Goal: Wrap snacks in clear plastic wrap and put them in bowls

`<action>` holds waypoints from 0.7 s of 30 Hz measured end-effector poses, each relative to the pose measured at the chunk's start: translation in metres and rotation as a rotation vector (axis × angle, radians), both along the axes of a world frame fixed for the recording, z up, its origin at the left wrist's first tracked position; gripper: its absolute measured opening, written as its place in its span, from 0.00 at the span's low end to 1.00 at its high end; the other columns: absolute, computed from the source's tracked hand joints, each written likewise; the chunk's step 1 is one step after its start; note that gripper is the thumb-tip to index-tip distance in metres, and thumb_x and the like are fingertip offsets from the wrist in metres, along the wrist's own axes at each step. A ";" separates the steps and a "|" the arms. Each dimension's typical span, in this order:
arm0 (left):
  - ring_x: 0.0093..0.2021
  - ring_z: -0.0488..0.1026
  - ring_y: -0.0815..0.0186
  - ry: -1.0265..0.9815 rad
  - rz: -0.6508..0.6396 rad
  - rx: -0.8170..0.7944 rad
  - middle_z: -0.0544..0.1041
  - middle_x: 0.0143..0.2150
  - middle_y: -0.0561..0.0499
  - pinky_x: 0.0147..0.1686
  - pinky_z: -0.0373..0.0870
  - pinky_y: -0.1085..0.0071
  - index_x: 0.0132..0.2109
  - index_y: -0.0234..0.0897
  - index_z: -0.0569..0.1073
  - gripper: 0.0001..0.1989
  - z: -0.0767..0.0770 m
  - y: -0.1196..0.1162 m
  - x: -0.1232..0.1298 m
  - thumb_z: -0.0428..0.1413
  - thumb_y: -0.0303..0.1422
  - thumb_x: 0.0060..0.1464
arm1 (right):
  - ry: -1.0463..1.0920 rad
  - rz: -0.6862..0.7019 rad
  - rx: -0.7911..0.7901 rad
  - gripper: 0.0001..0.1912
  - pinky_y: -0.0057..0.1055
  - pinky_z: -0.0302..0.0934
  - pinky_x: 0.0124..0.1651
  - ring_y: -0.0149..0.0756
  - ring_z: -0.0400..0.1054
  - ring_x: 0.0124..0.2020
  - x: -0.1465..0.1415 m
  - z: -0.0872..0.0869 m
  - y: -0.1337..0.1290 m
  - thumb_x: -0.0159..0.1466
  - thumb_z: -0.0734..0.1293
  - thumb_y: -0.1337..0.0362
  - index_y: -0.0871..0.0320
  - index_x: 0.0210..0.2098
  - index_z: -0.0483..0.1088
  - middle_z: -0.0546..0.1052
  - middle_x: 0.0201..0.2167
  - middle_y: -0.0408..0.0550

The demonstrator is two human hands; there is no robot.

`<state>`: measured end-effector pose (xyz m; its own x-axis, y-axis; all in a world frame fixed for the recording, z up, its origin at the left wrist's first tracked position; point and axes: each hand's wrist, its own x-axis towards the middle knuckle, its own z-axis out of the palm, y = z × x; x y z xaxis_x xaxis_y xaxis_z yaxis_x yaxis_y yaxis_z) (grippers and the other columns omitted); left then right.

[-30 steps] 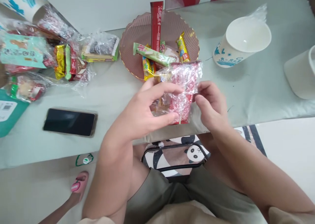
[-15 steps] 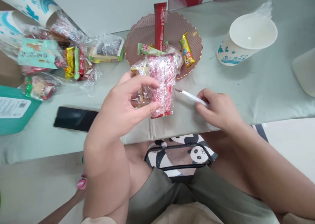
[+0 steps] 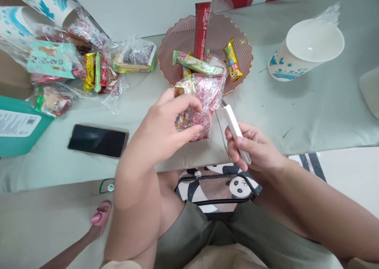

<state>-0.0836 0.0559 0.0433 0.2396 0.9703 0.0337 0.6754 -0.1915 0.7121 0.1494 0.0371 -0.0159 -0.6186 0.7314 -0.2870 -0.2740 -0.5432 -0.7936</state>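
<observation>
I observed the wrapped packet (image 3: pixel 209 91) on the near side of the pink bowl (image 3: pixel 182 36), its upper part overlapping the bowl's near rim in view; contact with that rim could not be determined. The packet presented a crumpled clear film, heavily creased and bright with glare. Beneath the film, the main face showed pink to red, with a more solid red strip at the lower edge. Gold and brown matter showed at its left side. Print on it was not legible, and its contents could not be identified.

The left hand (image 3: pixel 166 123), short of the bowl, held the packet from the left, thumb and forefinger curved over its face; the remaining fingers were largely hidden. The right hand (image 3: pixel 262 148), in front of the bowl and to its right, gripped a white-handled tool (image 3: pixel 237 131). The handle bore fine ridges toward its upper end, where a thin, dark tip pointed at the packet's right edge. Whether the tip touched the film could not be established.

Inside the bowl stood a long red sachet (image 3: pixel 202 30), with a green packet (image 3: pixel 197 64) and a yellow packet (image 3: pixel 232 62) nearby.
</observation>
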 end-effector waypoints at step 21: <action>0.34 0.68 0.70 0.045 -0.087 -0.015 0.70 0.43 0.52 0.37 0.71 0.71 0.48 0.42 0.76 0.12 -0.004 -0.001 0.023 0.58 0.26 0.58 | -0.002 0.079 -0.145 0.26 0.22 0.51 0.13 0.30 0.62 0.10 -0.010 0.007 -0.002 0.64 0.65 0.37 0.52 0.34 0.54 0.74 0.13 0.38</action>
<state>-0.0610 0.0549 0.0396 0.3240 0.9460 0.0064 0.6878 -0.2403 0.6850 0.1395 0.0348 -0.0092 -0.6721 0.6313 -0.3871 -0.2243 -0.6717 -0.7060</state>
